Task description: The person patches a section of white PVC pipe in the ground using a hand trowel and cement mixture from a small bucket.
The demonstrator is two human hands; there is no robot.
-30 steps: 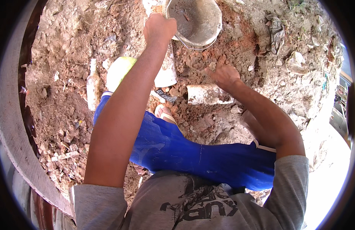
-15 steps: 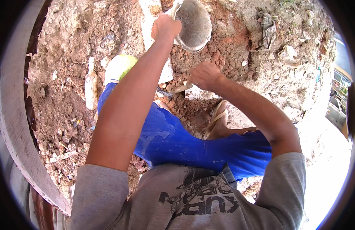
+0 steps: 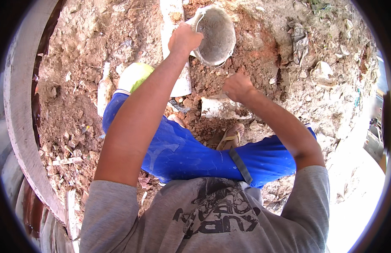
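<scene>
My left hand (image 3: 185, 39) is closed on the rim of a grey, mortar-stained bucket (image 3: 217, 38), which tilts so that its inside shows. The bucket's inner wall is coated grey, and a thin wire handle hangs at its lower edge. My right hand (image 3: 238, 87) is closed in a fist below the bucket, apart from it; whatever it may hold is hidden. Just under that hand, a white-coated block (image 3: 223, 108) lies on the soil. A long whitish plank (image 3: 181, 86) runs beneath my left wrist, beside the bucket.
Reddish, stony soil (image 3: 77, 114) surrounds me. A dirty glass bottle (image 3: 104, 90) lies left, near a rounded lime-green surface (image 3: 136, 76) by my blue trousers. A curved concrete edge (image 3: 19, 126) bounds the left. Crumpled dark plastic (image 3: 300, 42) lies far right. My sandalled foot (image 3: 230, 137) is below the block.
My right hand has moved right and slightly down; the tan object that stuck out from it is out of sight. The white block shows more fully. My left hand still grips the bucket.
</scene>
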